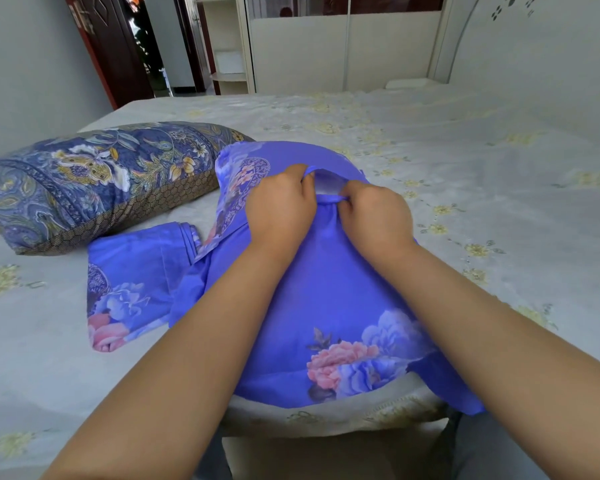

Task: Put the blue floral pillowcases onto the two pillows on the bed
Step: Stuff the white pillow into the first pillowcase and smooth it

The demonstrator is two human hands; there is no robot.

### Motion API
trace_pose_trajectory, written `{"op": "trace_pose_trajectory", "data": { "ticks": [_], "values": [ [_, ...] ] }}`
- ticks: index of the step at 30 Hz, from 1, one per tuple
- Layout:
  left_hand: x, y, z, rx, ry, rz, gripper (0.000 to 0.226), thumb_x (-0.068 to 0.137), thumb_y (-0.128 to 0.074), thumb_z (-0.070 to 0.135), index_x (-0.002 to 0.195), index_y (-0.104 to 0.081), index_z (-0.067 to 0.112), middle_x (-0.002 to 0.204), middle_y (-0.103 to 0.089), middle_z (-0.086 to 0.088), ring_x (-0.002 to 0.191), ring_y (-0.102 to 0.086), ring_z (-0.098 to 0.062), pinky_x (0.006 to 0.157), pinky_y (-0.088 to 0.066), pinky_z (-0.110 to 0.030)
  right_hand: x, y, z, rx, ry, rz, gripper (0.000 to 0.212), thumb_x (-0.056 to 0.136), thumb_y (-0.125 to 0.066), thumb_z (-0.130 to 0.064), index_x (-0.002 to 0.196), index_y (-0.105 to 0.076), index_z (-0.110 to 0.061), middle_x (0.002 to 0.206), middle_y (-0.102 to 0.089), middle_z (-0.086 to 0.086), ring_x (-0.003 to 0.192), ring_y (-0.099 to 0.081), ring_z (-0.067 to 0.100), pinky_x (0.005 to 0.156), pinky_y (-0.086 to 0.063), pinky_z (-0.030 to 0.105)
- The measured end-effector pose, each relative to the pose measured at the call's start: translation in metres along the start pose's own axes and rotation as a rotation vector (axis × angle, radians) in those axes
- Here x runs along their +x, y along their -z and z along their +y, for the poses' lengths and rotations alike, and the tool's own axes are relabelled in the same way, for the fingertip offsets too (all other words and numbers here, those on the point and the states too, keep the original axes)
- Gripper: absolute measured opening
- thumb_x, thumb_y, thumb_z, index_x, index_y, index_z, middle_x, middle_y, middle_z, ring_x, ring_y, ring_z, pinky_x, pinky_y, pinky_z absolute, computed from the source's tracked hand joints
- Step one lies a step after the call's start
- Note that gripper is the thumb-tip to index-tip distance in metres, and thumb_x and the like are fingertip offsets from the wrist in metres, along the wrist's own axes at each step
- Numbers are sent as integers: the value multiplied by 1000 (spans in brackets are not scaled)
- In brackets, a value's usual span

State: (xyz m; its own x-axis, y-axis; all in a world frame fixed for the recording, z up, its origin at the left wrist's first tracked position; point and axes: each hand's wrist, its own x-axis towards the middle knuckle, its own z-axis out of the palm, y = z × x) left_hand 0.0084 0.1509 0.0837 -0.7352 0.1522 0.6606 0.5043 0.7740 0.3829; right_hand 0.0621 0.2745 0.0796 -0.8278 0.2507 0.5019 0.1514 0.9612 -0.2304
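Both hands worked at the near edge of the bed, close together. Her left hand had its fingers curled around the hem of a pillowcase, gripping the upper side of the opening. The right hand pinched the lower side of the same hem between thumb and fingers. Between the two hands the opening stood a little apart, and something pale showed inside it; I could not tell if this was the pillow itself. The pillowcase was bright blue with pink and blue flowers, and it looked full and rounded, lying at the near edge of the bed under both forearms. One corner of it hung over the edge at the right.

Just left of it lay a second pillowcase, folded flat, of the same blue cloth, touching the first one. Behind that, toward the left edge of the bed, lay a pillow in a darker cover with yellow and white flowers and a brown border. The bed had a pale sheet with small yellow flowers. Beyond the far edge stood a dark red door and a white wardrobe.
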Motion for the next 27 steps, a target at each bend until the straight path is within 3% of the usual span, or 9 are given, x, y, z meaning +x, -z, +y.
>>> {"op": "trace_pose_trajectory", "data": {
  "ticks": [2,6,8,11,16,19,22,24,27],
  "values": [
    [-1,-2,-5,-14,-10,20,28,96,-41,31,99,-65,18,77,-68,-8,77,-60,-33,56,-35,-34,-4,-13,0,87,52,1,26,93,-45,-22,112,-61,-14,98,-68,11,89,-59,34,69,-42,36],
    [-24,-7,-27,-155,-104,48,34,92,-44,30,114,-67,18,86,-73,-10,79,-66,-32,64,-48,-35,-15,-39,31,188,37,-367,57,95,-40,-44,146,-25,-27,147,-39,2,133,-38,26,106,-36,40],
    [-42,-13,-38,-171,-131,-17,36,91,-44,29,116,-66,18,91,-73,-9,82,-67,-30,68,-50,-35,-20,-41,49,282,-52,-485,58,92,-38,-56,144,-27,-34,147,-39,-6,133,-39,21,105,-36,37],
    [-65,-22,-58,-141,-111,-116,36,91,-43,27,119,-64,19,104,-71,-6,95,-65,-28,76,-50,-34,-35,-36,70,506,-157,-495,59,87,-38,-66,139,-37,-38,137,-49,-13,124,-48,14,100,-39,30],
    [-85,-10,-80,-49,122,-33,36,96,-38,39,115,-64,21,112,-68,-1,102,-62,-25,77,-50,-34,-64,-28,98,799,-483,-544,55,88,-39,-66,136,-45,-38,129,-53,-11,112,-56,14,97,-44,34],
    [-93,-2,-87,-56,326,-19,36,95,-43,39,120,-57,17,121,-61,-5,111,-56,-28,84,-46,-39,-71,-21,97,788,-559,-430,44,91,-44,-57,118,-62,-28,109,-64,-4,96,-63,18,79,-46,29],
    [-93,5,-85,24,243,72,44,83,-61,31,120,-50,9,116,-50,-16,104,-49,-36,84,-44,-45,-65,-16,87,400,-471,11,22,91,-49,-39,89,-63,-23,87,-62,-1,86,-61,25,59,-39,28],
    [-84,9,-81,176,149,88,55,75,-66,25,126,-48,12,116,-47,-16,101,-47,-36,81,-40,-45,-56,-11,72,296,-275,236,22,85,-54,-26,106,-60,-21,106,-58,2,97,-56,24,69,-43,31],
    [-64,10,-83,210,231,-29,59,74,-61,22,131,-45,20,124,-44,-11,111,-42,-34,86,-38,-44,-36,-15,48,212,-59,16,61,80,-56,-16,138,-40,-27,138,-38,3,126,-36,23,98,-36,40]
  ]
}}
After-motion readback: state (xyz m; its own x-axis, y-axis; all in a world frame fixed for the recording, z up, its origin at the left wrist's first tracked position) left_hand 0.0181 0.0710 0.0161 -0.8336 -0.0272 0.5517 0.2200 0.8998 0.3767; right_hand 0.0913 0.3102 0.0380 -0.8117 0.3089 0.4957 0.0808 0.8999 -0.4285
